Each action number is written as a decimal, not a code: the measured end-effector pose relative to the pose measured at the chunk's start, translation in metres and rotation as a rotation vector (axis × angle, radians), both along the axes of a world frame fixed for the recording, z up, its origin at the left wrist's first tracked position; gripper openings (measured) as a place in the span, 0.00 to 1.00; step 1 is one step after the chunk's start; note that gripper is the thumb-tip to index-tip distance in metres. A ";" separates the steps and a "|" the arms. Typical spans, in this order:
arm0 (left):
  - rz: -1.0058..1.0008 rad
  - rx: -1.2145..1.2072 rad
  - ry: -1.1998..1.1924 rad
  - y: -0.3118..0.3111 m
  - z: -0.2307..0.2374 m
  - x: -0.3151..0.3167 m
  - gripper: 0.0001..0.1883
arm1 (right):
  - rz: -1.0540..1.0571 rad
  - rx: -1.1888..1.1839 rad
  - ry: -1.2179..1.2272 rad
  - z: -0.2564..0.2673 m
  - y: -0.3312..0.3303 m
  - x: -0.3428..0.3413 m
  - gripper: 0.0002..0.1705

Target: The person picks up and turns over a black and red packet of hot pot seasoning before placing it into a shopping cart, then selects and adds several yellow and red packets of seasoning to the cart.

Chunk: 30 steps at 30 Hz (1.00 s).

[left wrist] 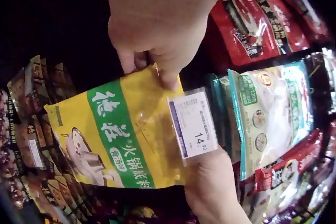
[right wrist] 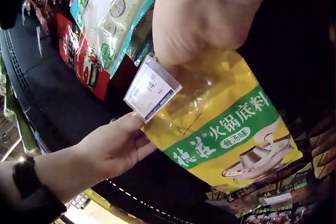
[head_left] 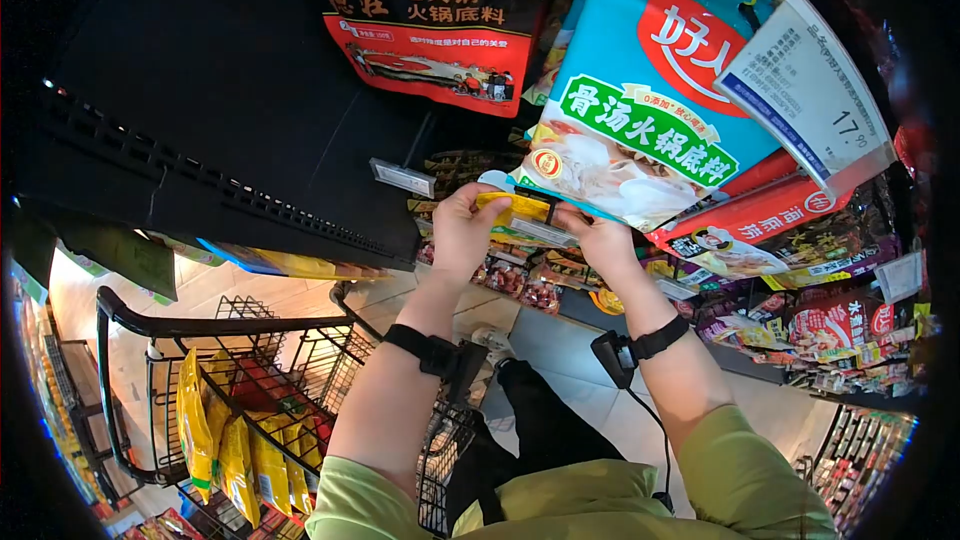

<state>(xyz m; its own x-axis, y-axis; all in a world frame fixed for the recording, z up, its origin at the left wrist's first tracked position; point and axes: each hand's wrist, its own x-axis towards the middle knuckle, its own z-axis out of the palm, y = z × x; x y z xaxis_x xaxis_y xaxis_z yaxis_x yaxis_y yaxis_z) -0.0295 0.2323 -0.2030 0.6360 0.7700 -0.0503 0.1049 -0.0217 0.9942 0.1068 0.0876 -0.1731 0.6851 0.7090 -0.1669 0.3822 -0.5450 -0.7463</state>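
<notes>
A yellow bag with a green band (left wrist: pixel 118 129) hangs at the shelf front behind a price tag (left wrist: pixel 194 127) reading 14.90. My left hand (head_left: pixel 463 232) pinches one top corner of the bag between thumb and fingers; the left wrist view shows this hand (left wrist: pixel 157 40) from above. At the bag's other top side is my right hand (head_left: pixel 603 242), next to the price tag; in the right wrist view this hand (right wrist: pixel 202 19) covers the bag's edge, and its fingertips are hidden. The yellow bag (right wrist: pixel 226 129) faces outward there, upright but tilted.
A red bag (head_left: pixel 430 25) and a teal bag (head_left: pixel 650 90) hang above and beside my hands, with a larger price tag (head_left: pixel 810 90) at the right. A black cart (head_left: pixel 230 325) holding yellow bags (head_left: pixel 236 460) stands at the lower left. More packets hang lower on the shelf.
</notes>
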 end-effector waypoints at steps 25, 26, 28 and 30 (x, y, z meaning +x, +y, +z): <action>0.157 0.073 0.062 -0.011 0.000 -0.016 0.19 | 0.143 -0.018 -0.632 -0.026 0.001 0.016 0.14; 0.169 0.097 0.104 -0.014 -0.001 -0.030 0.19 | 0.128 0.021 -0.618 -0.033 -0.002 0.021 0.15; 0.083 0.132 0.168 -0.026 0.014 -0.063 0.12 | 0.109 0.124 -0.650 -0.019 -0.001 0.012 0.20; 0.046 0.166 0.154 -0.047 0.025 -0.098 0.13 | 0.119 0.128 -0.622 -0.029 -0.004 0.017 0.22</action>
